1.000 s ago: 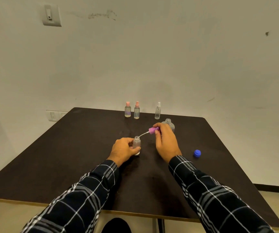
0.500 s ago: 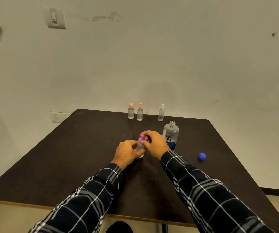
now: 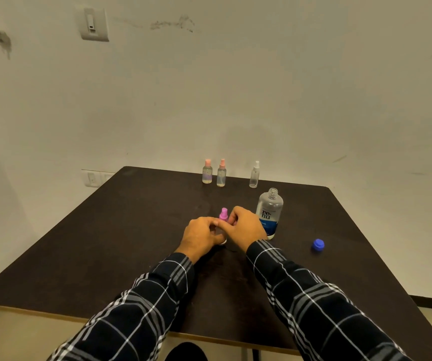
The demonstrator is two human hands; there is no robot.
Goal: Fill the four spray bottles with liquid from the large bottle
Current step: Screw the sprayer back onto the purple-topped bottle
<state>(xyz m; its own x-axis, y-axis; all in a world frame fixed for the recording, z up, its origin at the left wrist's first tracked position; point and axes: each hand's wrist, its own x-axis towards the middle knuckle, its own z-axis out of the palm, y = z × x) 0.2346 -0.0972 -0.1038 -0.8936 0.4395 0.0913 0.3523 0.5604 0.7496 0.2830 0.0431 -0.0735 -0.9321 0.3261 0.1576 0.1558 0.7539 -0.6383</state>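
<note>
The pink sprayer head (image 3: 224, 214) had come down since a second earlier. Then you held it in the air with its dip tube aimed at the open neck. Now it stood upright on the small spray bottle (image 3: 222, 240), the tube out of sight inside.

The likely trouble from here was the thread. If you turned the collar while the head sat slightly crooked, it could bind without sealing, and the bottle would leak when sprayed. I could not tell from this view whether the head was seated square. A hard twist could also tip the little bottle if the grip on its body loosened.

The other hazard stood close to your right wrist. The large bottle (image 3: 269, 213) had no cap on it, and a swing of your forearm as you withdrew could have knocked it over and spilled it across the desk (image 3: 105, 243).

The small bottle stood on the desk between your hands and was almost hidden by them. Your left hand (image 3: 202, 234) was curled round its body from the left. Your right hand (image 3: 244, 227) came in from the right, its fingertips pinching the collar just under the pink head, which rose clear above both hands.

The blue cap (image 3: 318, 244) lay well apart on the right. Further out, three spray bottles (image 3: 221, 173) stood capped along the far edge.
</note>
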